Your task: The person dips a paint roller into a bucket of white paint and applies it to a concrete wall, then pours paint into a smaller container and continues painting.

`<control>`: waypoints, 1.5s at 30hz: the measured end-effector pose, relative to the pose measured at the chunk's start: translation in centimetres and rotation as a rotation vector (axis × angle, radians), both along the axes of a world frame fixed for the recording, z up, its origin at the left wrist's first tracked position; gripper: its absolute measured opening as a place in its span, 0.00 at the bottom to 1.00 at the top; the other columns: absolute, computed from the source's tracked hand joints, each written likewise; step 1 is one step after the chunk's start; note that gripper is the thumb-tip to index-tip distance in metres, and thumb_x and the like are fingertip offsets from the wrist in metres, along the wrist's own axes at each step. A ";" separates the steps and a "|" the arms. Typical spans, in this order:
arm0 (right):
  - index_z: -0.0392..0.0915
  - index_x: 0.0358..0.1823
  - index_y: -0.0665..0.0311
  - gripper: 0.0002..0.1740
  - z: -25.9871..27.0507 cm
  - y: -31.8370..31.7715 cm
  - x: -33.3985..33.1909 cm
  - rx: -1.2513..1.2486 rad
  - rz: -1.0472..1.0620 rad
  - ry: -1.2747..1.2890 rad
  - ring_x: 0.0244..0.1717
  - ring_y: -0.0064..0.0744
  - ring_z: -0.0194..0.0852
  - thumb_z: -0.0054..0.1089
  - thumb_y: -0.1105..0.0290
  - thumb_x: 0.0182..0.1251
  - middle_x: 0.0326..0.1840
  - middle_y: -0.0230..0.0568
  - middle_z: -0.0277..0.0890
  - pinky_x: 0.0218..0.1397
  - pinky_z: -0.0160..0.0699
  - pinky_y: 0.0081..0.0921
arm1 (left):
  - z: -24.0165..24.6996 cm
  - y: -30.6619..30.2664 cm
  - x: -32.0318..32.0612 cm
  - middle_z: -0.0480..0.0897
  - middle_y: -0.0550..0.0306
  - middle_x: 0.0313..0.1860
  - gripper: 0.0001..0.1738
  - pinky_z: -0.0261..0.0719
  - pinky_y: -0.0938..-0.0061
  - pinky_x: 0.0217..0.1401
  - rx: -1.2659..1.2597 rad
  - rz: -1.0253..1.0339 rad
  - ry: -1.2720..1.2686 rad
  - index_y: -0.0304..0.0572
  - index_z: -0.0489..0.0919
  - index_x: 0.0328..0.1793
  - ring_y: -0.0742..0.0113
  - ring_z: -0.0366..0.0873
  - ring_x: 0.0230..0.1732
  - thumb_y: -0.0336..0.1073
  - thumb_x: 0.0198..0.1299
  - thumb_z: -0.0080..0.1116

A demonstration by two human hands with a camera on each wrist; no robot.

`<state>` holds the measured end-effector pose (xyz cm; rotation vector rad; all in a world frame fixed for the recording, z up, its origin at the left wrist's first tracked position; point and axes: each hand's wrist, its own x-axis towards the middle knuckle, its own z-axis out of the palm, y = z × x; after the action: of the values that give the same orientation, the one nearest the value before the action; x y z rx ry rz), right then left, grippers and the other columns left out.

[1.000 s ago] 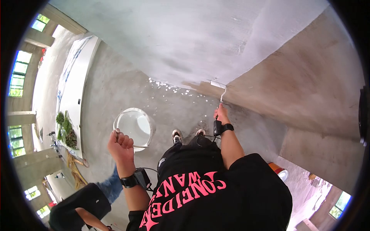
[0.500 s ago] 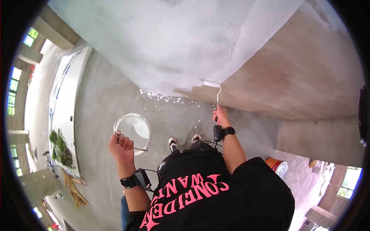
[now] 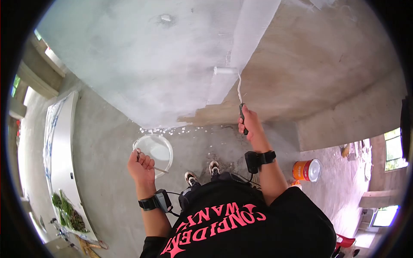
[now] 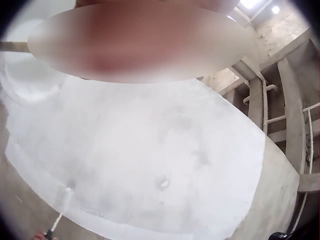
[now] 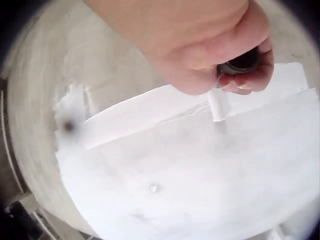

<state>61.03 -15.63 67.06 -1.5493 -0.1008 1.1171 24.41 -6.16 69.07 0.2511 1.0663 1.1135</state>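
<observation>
My right hand [image 3: 251, 124] grips the dark handle [image 3: 243, 118] of a paint roller, whose white roller head [image 3: 226, 70] lies against the wall [image 3: 172, 56] near the edge between white paint and bare brown plaster [image 3: 301, 73]. In the right wrist view the fingers curl round the black handle end [image 5: 242, 61], and the roller head [image 5: 217, 105] shows beyond them. My left hand [image 3: 142, 167] is curled round the bail of a white bucket [image 3: 171, 152], by a grip piece at its middle. Whitish liquid is visible inside the bucket. A blurred patch hides most of the left hand in the left wrist view.
An orange and red paint can [image 3: 304, 170] stands on the floor at the right. White spots dot the floor along the wall's foot. At the left are a long white board [image 3: 62, 146] and green plants [image 3: 69, 213]. A red object [image 3: 345, 241] shows at the lower right.
The right hand and roller have moved up along the wall, away from the floor. The head view has shifted, and the person in dark clothing at the lower left is out of view.
</observation>
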 end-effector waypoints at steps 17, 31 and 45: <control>0.65 0.33 0.60 0.22 20.0 -4.5 -4.6 0.344 -0.030 -0.246 0.08 0.18 0.55 0.42 0.49 0.75 0.17 0.28 0.60 0.11 0.56 0.21 | -0.2 0.4 1.1 0.60 0.70 0.14 0.11 0.54 0.77 0.16 -0.002 -0.130 -0.053 0.48 0.69 0.28 0.75 0.55 0.13 0.37 0.64 0.45; 0.67 0.38 0.65 0.23 28.7 4.1 -0.4 0.550 0.015 -0.453 0.08 0.18 0.54 0.43 0.48 0.74 0.17 0.29 0.60 0.11 0.53 0.20 | 1.6 -0.6 1.4 0.58 0.72 0.15 0.10 0.53 0.77 0.18 0.007 -0.086 -0.001 0.50 0.69 0.29 0.77 0.52 0.14 0.38 0.64 0.46; 0.65 0.35 0.59 0.20 13.5 3.8 -5.1 0.346 -0.034 -0.359 0.08 0.17 0.54 0.41 0.49 0.75 0.19 0.29 0.62 0.09 0.53 0.21 | 0.7 -0.7 1.1 0.62 0.71 0.16 0.09 0.54 0.77 0.18 0.015 -0.131 -0.027 0.49 0.71 0.30 0.76 0.54 0.14 0.37 0.64 0.47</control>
<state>55.94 -11.80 80.56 -1.4139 -0.4839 0.7384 25.51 -6.91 69.75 0.3129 1.0031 1.0050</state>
